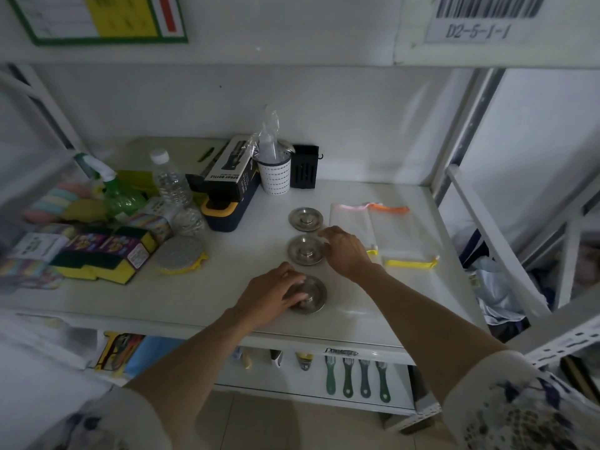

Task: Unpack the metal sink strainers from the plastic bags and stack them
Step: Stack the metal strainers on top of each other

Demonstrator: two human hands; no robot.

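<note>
1. Three metal sink strainers lie in a line on the white shelf (341, 319), all unbagged and none stacked; the middle strainer (305, 250) serves as the landmark below.
2. Nearer the camera than the middle strainer sits the near strainer (313, 295), close to the shelf's front edge. The left hand (274, 293) lies over its left part, fingers (293, 285) curled around the centre knob and holding it.
3. Beyond the middle strainer sits the far strainer (306, 219), apart from it, with nothing touching it.
4. Just right of the middle strainer is the right hand (345, 251); its fingers are narrowly spread and bent, tips at the strainer's right rim. Whether they grip the rim cannot be told.
5. Further right of the middle strainer lie flattened clear plastic bags (399, 235), one with an orange strip, one with a yellow strip.
6. Left of the middle strainer are a round scrubber (180, 254), packaged sponges (104, 254) and a water bottle (170, 180).
7. Behind it stand a spray-bottle box (227, 177), a white perforated cup (274, 175) and a black holder (304, 170).
</note>
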